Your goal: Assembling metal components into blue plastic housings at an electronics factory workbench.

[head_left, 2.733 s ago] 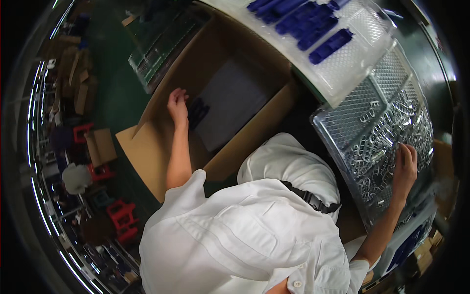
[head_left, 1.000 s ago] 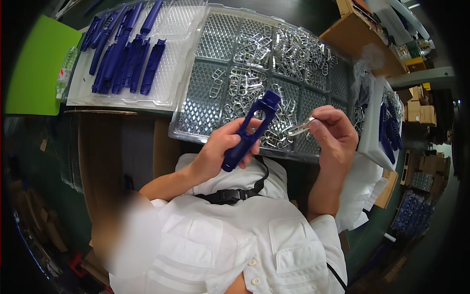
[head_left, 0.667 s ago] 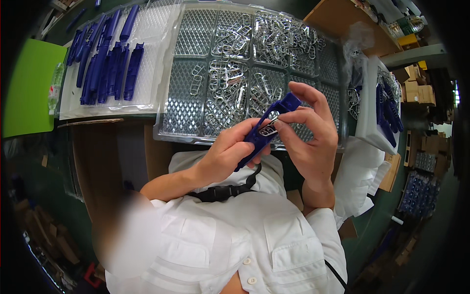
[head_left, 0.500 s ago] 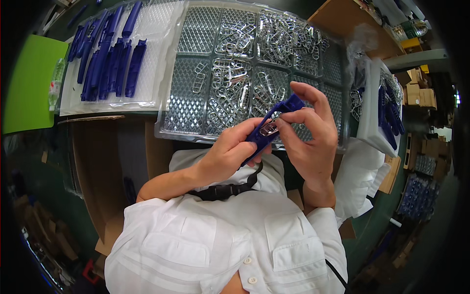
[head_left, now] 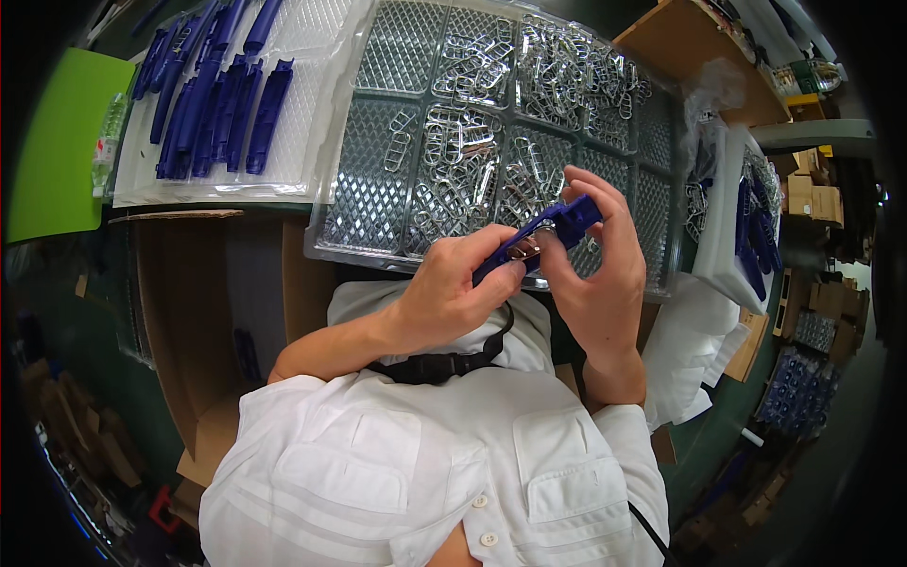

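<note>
In front of my chest I hold a long dark-blue plastic part (head_left: 578, 217), slanting up to the right. My left hand (head_left: 444, 288) is closed on its near end, thumb on one side and fingers on the other. My right hand (head_left: 600, 288) grips toward the far end, its thumb pressing inside the channel and its fingers behind. A shiny metal loop-shaped piece (head_left: 524, 248) sits in the channel between my two thumbs, partly covered. Just beyond my hands, a clear compartment tray (head_left: 364, 227) holds many similar metal loop pieces (head_left: 453, 142).
More blue plastic parts (head_left: 269, 118) lie on a white tray (head_left: 307, 142) at the far left, beside a green sheet (head_left: 61, 142) and a clear bottle (head_left: 106, 151). A white foam box (head_left: 723, 213) with blue and metal pieces stands right. Below left is an open cardboard box (head_left: 179, 312).
My right fingers have shifted from pinching near the metal piece to gripping behind the blue part, with the thumb inside. The blue part now lies at a shallower slant. The whole view has shifted slightly.
</note>
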Tool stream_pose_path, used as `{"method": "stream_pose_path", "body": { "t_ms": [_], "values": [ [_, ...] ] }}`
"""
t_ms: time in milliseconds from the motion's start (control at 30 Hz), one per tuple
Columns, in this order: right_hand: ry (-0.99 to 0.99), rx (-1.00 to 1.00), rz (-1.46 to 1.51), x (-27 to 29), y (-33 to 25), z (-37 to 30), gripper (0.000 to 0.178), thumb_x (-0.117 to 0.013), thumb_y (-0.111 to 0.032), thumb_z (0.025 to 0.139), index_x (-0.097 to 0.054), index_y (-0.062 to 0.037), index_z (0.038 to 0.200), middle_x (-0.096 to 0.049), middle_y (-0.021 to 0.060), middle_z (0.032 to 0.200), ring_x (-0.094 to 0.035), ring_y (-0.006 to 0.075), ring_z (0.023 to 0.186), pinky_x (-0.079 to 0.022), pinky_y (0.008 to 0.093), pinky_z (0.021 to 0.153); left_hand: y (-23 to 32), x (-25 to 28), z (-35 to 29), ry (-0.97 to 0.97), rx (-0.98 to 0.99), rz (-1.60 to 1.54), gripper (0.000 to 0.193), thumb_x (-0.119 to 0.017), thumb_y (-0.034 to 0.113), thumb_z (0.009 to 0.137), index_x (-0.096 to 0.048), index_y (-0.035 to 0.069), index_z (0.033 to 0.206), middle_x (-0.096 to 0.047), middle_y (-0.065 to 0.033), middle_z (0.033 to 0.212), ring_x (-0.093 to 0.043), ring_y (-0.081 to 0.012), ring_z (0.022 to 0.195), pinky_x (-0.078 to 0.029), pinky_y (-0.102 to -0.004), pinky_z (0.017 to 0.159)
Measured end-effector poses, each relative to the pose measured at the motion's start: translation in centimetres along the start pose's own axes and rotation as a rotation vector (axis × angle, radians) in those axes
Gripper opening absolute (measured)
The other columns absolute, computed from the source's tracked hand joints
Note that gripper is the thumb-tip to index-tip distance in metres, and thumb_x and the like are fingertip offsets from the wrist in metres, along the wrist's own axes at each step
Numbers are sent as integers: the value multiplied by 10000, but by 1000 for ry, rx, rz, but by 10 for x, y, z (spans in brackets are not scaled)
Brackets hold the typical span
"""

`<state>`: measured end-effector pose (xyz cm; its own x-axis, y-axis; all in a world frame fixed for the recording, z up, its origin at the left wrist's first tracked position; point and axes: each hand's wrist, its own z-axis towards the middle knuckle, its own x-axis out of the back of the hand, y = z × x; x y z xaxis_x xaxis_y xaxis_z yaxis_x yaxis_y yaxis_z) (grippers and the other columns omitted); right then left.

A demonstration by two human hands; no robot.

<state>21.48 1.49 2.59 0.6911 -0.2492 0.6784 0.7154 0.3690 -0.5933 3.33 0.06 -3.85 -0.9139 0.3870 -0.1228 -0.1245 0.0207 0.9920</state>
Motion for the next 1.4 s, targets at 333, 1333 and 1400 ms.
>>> {"method": "stream_pose_path", "body": {
  "t_ms": [333, 1333, 1400],
  "values": [
    [-87, -83, 178, -13, 10, -12, 372, -751, 91, 815, -557, -16, 1113, -670, 132, 1105, -681, 227, 964, -542, 330, 859, -5, -4, 8, 70, 209, -110, 207, -654, 161, 1012, -718, -25, 944, -711, -55, 691, -658, -77, 613, -523, -266, 560],
    [30, 85, 528, 11, 59, -13, 406, -753, 152, 722, -666, 2, 1089, -716, 185, 1119, -711, 253, 990, -579, 326, 831, 41, 43, -2, -40, -240, 313, 521, -857, 4, 814, -686, -17, 1305, -707, -152, 1152, -713, -246, 1017, -576, -341, 888],
    [22, 60, 529, 11, 63, -15, 373, -792, 102, 763, -664, 8, 1099, -705, 184, 1128, -697, 255, 1014, -565, 328, 861, 42, 43, 2, -43, -241, 326, 522, -858, 6, 812, -687, -14, 1305, -708, -149, 1154, -713, -245, 1018, -575, -340, 887]
  ]
}}
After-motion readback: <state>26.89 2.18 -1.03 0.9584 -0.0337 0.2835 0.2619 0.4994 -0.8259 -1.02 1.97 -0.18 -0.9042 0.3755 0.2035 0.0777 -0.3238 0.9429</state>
